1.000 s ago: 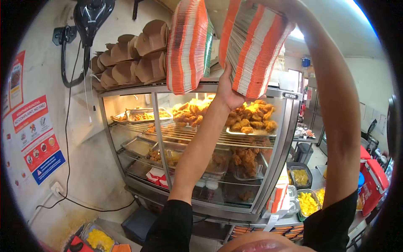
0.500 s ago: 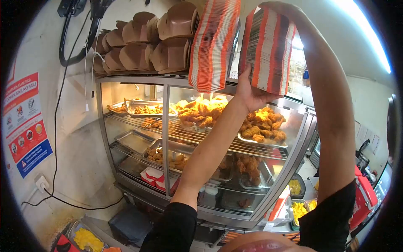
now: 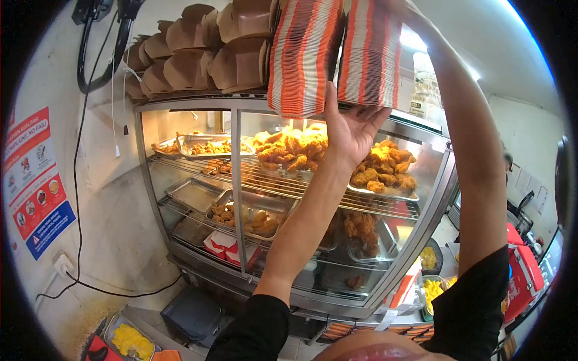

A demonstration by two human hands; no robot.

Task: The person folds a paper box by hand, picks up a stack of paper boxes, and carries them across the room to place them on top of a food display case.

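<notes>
A tall stack of folded striped cartons (image 3: 368, 60), orange, white and dark, stands upright on top of the glass food warmer (image 3: 236, 180). My left hand (image 3: 353, 129) is at its lower end, thumb at the left side and fingers beneath the bottom edge. At the upper end of the same stack is my right hand (image 3: 394, 7), partly cut off by the frame's top, its fingers mostly hidden. A second striped carton stack (image 3: 304, 60) stands close by on the left, with a narrow gap between the two.
Brown paper food boxes (image 3: 241, 63) are piled left of the stacks. Inside the warmer, fried chicken (image 3: 385, 168) and metal trays (image 3: 195, 195) sit on wire racks. A black cable (image 3: 78, 180) hangs along the left wall. A red bag-like box (image 3: 522, 280) stands at right.
The carton stack in my hands has moved left, closer to the other stack and more upright. My left hand has slid down from its side to its bottom edge.
</notes>
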